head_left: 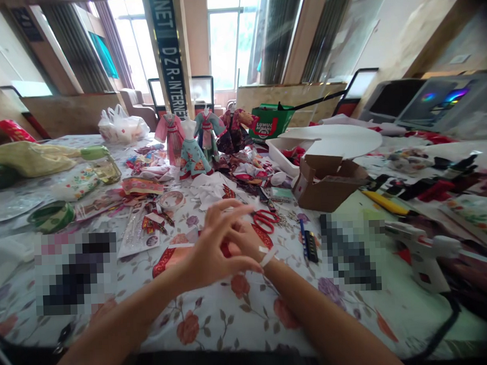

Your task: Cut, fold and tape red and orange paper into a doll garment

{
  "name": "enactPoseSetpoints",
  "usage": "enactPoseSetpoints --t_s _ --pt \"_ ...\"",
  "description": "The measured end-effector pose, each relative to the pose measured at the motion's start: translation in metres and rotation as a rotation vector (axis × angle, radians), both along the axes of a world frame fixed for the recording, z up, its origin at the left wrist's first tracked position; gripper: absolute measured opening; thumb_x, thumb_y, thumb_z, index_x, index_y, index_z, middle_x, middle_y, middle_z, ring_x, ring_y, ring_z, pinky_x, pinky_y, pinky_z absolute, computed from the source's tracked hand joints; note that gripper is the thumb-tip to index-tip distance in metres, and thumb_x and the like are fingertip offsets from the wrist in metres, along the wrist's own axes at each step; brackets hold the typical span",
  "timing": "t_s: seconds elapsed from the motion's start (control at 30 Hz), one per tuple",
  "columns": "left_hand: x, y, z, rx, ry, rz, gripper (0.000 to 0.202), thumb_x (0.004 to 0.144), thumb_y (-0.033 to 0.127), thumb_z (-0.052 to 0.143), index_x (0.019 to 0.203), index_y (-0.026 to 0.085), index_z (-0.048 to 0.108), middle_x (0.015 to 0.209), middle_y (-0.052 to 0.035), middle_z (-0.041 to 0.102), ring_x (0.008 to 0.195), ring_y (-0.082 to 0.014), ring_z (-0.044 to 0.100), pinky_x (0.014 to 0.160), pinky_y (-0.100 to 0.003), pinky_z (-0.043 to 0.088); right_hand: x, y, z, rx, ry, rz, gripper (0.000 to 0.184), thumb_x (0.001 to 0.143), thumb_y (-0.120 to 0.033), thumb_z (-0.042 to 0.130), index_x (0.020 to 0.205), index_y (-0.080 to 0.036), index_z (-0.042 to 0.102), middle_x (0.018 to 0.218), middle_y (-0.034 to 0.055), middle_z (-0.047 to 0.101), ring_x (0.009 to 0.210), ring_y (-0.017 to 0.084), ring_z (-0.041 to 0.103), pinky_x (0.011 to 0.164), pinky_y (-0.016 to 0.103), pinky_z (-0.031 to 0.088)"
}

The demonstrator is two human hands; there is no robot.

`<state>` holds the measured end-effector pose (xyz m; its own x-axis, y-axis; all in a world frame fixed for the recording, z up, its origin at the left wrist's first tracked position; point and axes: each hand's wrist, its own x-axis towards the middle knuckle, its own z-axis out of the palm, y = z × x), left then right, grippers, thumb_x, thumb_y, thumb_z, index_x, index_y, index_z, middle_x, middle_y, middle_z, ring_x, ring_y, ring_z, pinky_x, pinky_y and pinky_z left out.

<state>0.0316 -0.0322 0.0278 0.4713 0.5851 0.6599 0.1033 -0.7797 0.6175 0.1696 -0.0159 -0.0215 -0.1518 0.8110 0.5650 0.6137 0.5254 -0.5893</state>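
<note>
My left hand (217, 242) reaches in from the left over the table, its fingers stretched out and crossing in front of my right hand (245, 240). The thumb of the left hand lies by a whitish strip (269, 257) on my right wrist. Behind the left hand, most of the right hand's fingers are hidden, so I cannot tell whether they grip anything. Beneath the hands lies a red and orange patterned cloth piece (172, 255). Red-handled scissors (264, 220) rest just beyond the right hand. Farther off is white cloth (215, 187) with a dark red motif.
Small dresses on stands, including a light blue skirt (194, 155), stand at the back. An open cardboard box (327, 182) sits right of centre, before a white tray (282, 155). A glue gun (424, 250) is at right. A green tape roll (52, 216) lies left. Two areas are pixelated.
</note>
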Motion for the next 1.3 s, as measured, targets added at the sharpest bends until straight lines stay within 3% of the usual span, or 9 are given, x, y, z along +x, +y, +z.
enactPoseSetpoints --t_s 0.17,0.27,0.37,0.47,0.6,0.8,1.1,1.2,1.3 --pt "-0.029 0.016 -0.007 -0.988 -0.332 -0.150 0.031 0.074 0.019 0.062 0.105 0.019 0.056 0.104 -0.0069 0.058 0.096 -0.0200 0.057 0.087 -0.034 0.045 0.031 0.013 0.004 -0.268 0.289 0.093 0.031 0.089 -0.037 0.049 0.094 -0.010 0.064 0.077 0.0057 0.070 0.059 0.011 0.063 0.050 0.019 0.048" --pt "-0.034 0.020 -0.019 -1.247 -0.365 -0.226 0.028 0.066 0.010 0.060 0.094 0.015 0.058 0.090 -0.0060 0.061 0.084 -0.0168 0.059 0.082 -0.032 0.046 0.043 0.008 0.003 -0.376 0.391 0.112 0.030 0.084 -0.040 0.055 0.088 -0.013 0.065 0.075 0.0056 0.068 0.061 0.012 0.060 0.053 0.021 0.045" --pt "-0.034 0.020 -0.029 -1.232 -0.247 -0.207 0.026 0.066 0.009 0.058 0.092 0.015 0.060 0.088 -0.0050 0.062 0.082 -0.0154 0.059 0.080 -0.029 0.045 0.042 -0.002 0.004 -0.459 0.423 0.148 0.027 0.079 -0.042 0.061 0.080 -0.015 0.066 0.071 0.0034 0.066 0.063 0.014 0.058 0.057 0.023 0.044" --pt "-0.036 0.020 -0.035 -1.016 -0.039 -0.123 0.021 0.071 0.012 0.053 0.088 0.016 0.064 0.096 -0.0052 0.061 0.087 -0.0166 0.057 0.081 -0.029 0.044 0.034 -0.013 0.006 -0.493 0.346 0.200 0.023 0.079 -0.038 0.062 0.079 -0.015 0.067 0.072 0.0024 0.065 0.064 0.014 0.056 0.060 0.025 0.042" --pt "-0.041 0.021 -0.036 -0.661 0.137 -0.045 0.024 0.076 0.012 0.044 0.084 0.017 0.066 0.107 -0.0057 0.058 0.097 -0.0183 0.054 0.088 -0.029 0.042 0.023 -0.022 0.011 -0.345 0.165 0.190 0.016 0.081 -0.031 0.061 0.084 -0.017 0.068 0.074 0.0020 0.064 0.063 0.013 0.053 0.059 0.025 0.039" --pt "-0.040 0.016 -0.026 -0.482 0.229 -0.019 0.027 0.081 0.016 0.041 0.085 0.016 0.068 0.104 -0.0079 0.057 0.102 -0.0199 0.053 0.096 -0.032 0.037 0.018 -0.025 0.013 -0.071 0.088 0.181 0.008 0.081 -0.023 0.062 0.083 -0.019 0.068 0.084 0.0053 0.065 0.082 0.018 0.058 0.076 0.030 0.043" --pt "-0.037 0.010 -0.022 -0.473 0.202 -0.036 0.027 0.083 0.019 0.045 0.085 0.019 0.071 0.103 -0.0088 0.059 0.103 -0.0224 0.053 0.096 -0.035 0.037 0.018 -0.028 0.011 0.039 -0.058 0.206 0.014 0.088 -0.020 0.052 0.080 -0.021 0.063 0.084 0.0052 0.063 0.080 0.018 0.055 0.072 0.031 0.043" --pt "-0.036 0.012 -0.026 -0.607 0.077 -0.058 0.025 0.080 0.019 0.049 0.094 0.019 0.070 0.107 -0.0080 0.060 0.101 -0.0218 0.054 0.092 -0.034 0.040 0.021 -0.031 0.017 0.066 0.021 0.184 0.016 0.089 -0.021 0.049 0.078 -0.021 0.060 0.084 0.0058 0.061 0.082 0.019 0.055 0.074 0.032 0.043" --pt "-0.043 0.021 -0.030 -0.769 -0.119 0.089 0.040 0.077 0.022 0.054 0.116 0.019 0.058 0.110 -0.0078 0.059 0.095 -0.0193 0.056 0.084 -0.031 0.044 0.033 -0.028 0.024 0.076 0.219 0.018 0.012 0.088 -0.026 0.052 0.078 -0.021 0.058 0.085 0.0055 0.061 0.081 0.019 0.056 0.074 0.032 0.044"
